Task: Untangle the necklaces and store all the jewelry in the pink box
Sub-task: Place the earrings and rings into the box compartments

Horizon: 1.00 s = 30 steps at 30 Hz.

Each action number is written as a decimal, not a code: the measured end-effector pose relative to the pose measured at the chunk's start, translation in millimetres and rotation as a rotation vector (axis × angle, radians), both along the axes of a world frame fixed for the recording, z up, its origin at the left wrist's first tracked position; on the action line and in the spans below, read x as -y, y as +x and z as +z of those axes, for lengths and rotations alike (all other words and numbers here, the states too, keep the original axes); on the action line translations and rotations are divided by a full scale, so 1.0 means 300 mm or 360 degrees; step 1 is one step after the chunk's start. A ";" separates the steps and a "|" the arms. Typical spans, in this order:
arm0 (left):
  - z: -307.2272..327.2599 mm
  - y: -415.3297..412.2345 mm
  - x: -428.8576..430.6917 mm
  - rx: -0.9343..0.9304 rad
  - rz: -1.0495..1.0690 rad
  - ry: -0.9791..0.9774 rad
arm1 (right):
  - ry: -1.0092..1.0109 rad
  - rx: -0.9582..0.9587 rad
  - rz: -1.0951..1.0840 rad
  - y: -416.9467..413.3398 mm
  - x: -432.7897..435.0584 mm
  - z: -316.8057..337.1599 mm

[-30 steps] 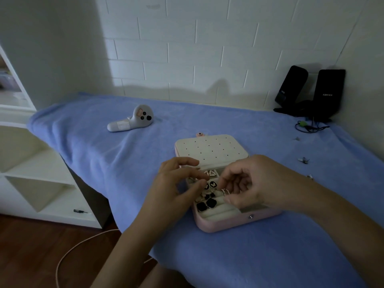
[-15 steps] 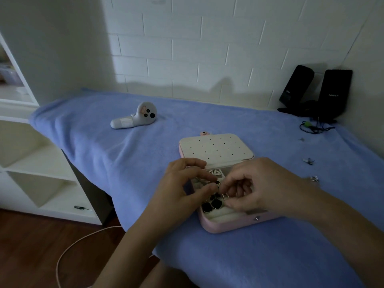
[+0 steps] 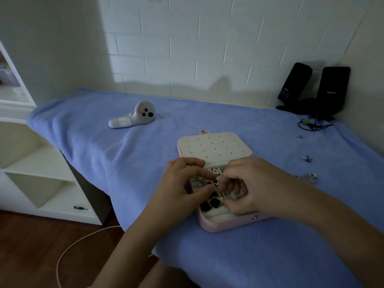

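Evidently the right hand pinches 2 tiny rings over the pink box; the left hand curls, grip unclear. Likely light and slippery: pinch the bands.

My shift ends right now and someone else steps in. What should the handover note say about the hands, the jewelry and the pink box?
Left hand: fingers curled over the open pink box, at the jewelry; whether it grips anything cannot be told.
Right hand: pinches small silver rings just above the box.
Done: black pendants lie in the box.
Left: loose silver pieces on the blue cloth, right of the box, need storing; the box is not yet closed.
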<state>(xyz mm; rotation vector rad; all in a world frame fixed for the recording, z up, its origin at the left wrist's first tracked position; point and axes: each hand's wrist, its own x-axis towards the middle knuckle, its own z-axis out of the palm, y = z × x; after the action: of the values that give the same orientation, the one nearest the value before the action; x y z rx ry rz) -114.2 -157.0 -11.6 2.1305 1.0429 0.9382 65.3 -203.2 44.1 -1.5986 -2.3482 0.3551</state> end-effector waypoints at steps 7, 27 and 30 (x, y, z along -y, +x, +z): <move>0.000 0.000 0.001 0.0017 -0.0008 0.0013 | 0.0001 0.0019 -0.0007 -0.004 0.004 0.011; -0.005 -0.002 -0.003 0.0037 -0.0043 0.0063 | 0.0023 0.0359 -0.0120 -0.049 0.026 0.031; 0.002 -0.011 -0.003 0.0199 -0.0046 0.0079 | -0.0010 0.0159 -0.0098 -0.018 0.029 0.027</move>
<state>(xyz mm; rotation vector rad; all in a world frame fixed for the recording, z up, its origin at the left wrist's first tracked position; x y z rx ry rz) -117.6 -156.1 -11.0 2.0920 0.9336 1.0787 60.0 -211.9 52.2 -1.7246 -2.3657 0.2756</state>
